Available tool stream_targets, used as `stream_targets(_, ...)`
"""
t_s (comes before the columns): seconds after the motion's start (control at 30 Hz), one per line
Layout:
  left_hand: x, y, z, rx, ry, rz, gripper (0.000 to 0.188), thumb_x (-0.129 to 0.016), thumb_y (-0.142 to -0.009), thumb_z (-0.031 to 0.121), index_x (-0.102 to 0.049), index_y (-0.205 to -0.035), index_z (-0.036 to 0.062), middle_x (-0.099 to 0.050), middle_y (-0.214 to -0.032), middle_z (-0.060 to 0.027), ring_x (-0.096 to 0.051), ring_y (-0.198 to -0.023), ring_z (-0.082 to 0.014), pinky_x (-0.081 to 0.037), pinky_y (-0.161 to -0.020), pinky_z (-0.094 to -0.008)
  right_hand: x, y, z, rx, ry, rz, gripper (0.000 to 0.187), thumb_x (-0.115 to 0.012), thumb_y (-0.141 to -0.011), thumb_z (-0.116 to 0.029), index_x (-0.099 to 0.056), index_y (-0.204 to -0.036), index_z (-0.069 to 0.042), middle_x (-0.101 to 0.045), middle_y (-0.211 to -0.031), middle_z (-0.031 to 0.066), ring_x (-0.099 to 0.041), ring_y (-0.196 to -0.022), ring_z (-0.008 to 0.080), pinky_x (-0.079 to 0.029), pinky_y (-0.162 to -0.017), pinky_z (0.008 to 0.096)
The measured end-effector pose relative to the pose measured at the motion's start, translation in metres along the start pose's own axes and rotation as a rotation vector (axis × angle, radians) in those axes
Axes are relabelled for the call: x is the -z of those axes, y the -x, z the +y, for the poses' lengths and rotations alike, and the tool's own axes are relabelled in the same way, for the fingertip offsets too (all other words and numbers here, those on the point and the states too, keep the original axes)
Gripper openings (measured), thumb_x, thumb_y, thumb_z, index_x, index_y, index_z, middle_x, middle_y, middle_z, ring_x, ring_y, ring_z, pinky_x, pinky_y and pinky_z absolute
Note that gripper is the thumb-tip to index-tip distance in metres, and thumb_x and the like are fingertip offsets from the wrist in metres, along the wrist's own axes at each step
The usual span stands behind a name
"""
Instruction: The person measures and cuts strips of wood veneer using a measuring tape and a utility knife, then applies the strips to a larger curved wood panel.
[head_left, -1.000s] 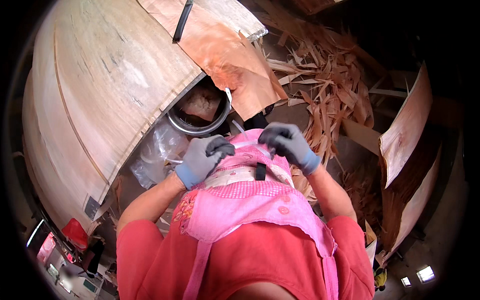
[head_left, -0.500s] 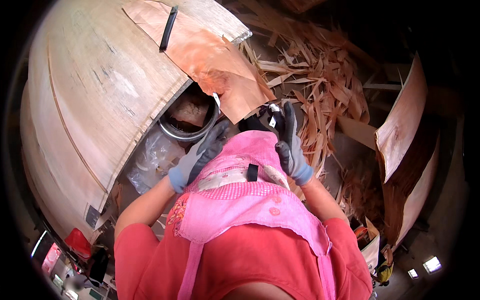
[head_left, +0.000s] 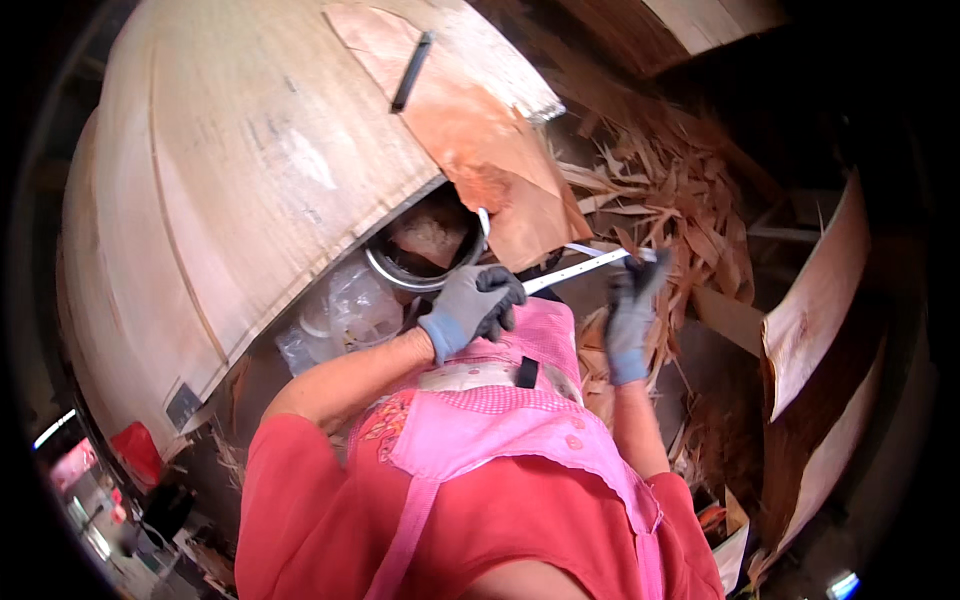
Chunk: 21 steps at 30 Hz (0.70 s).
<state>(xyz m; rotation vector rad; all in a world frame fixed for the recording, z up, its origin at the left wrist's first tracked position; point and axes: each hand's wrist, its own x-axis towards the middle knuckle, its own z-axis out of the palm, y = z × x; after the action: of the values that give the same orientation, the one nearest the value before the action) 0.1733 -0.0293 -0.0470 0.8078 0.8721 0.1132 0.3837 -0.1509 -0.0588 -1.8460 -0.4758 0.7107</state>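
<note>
A white strip of tape (head_left: 578, 270) with a row of small dark holes stretches between my two gloved hands. My left hand (head_left: 475, 308), in a grey glove with dark fingers, is closed on its near left end. The far right end is in my right hand (head_left: 635, 305), whose fingers are blurred by motion and seem closed round it. Beyond the hands lies a thin orange-brown veneer sheet (head_left: 530, 210), draped over a large pale wooden sheet (head_left: 260, 150). A dark bar (head_left: 413, 72) rests on the veneer.
Under the wood's edge stands a round metal-rimmed basin (head_left: 400, 278), with a clear plastic bag (head_left: 350, 305) beside it. Veneer scraps (head_left: 690, 200) are heaped at the far right. Curved wooden sheets (head_left: 815, 300) stand upright at the right. A pink apron (head_left: 500, 420) covers my front.
The hands were apart with palms facing in; a short white piece showed at the right one. Now the tape is drawn out between them. The whole view has shifted, moving the scene rightward.
</note>
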Motion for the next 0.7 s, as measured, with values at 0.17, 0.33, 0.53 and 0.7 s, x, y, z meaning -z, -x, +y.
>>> stream_targets(0.17, 0.096, -0.005, -0.01, -0.216, -0.735, 0.601, 0.017, -0.063, -0.088, 0.02, -0.072, -0.091, 0.0056, -0.07, -0.07, -0.0135, -0.07, -0.059, -0.0223, -0.055, -0.059, -0.036, 0.026, -0.03, -0.014, 0.614, 0.413, 0.176, 0.071, -0.058, -0.095, -0.014, -0.021, -0.153, 0.004, -0.043, -0.148, 0.0218, -0.048, -0.13, 0.0291, -0.042, -0.105, 0.0366)
stream_targets(0.33, 0.117, -0.003, -0.005, -0.046, -1.127, 0.735, 0.025, -0.062, -0.083, 0.033, -0.071, -0.087, 0.0103, -0.069, -0.085, -0.0181, -0.067, -0.083, -0.038, -0.052, -0.072, -0.0471, -0.063, 0.029, -0.007, 0.635, 0.51, -0.532, 0.093, -0.078, -0.08, -0.023, -0.025, -0.152, 0.003, -0.051, -0.138, 0.0275, -0.053, -0.125, 0.04, -0.046, -0.101, 0.0414)
stream_targets(0.53, 0.133, -0.016, -0.016, -0.087, -1.14, 0.774, 0.027, -0.061, -0.081, 0.031, -0.071, -0.084, 0.0067, -0.068, -0.086, -0.0219, -0.066, -0.082, -0.0421, -0.052, -0.073, -0.049, -0.181, 0.024, 0.007, 1.029, 0.649, -0.774, 0.077, -0.061, -0.091, -0.034, -0.028, -0.15, 0.004, -0.038, -0.152, 0.0208, -0.033, -0.144, 0.0371, -0.026, -0.117, 0.0487)
stream_targets(0.7, 0.131, -0.001, -0.013, -0.038, -1.09, 0.75, 0.03, -0.06, -0.079, 0.033, -0.073, -0.086, 0.0072, -0.068, -0.088, -0.0234, -0.066, -0.084, -0.0429, -0.052, -0.076, -0.0517, -0.187, 0.031, 0.028, 1.031, 0.803, -0.813, 0.074, -0.056, -0.093, -0.04, -0.03, -0.151, -0.002, -0.037, -0.153, 0.017, -0.029, -0.145, 0.0359, -0.017, -0.12, 0.0507)
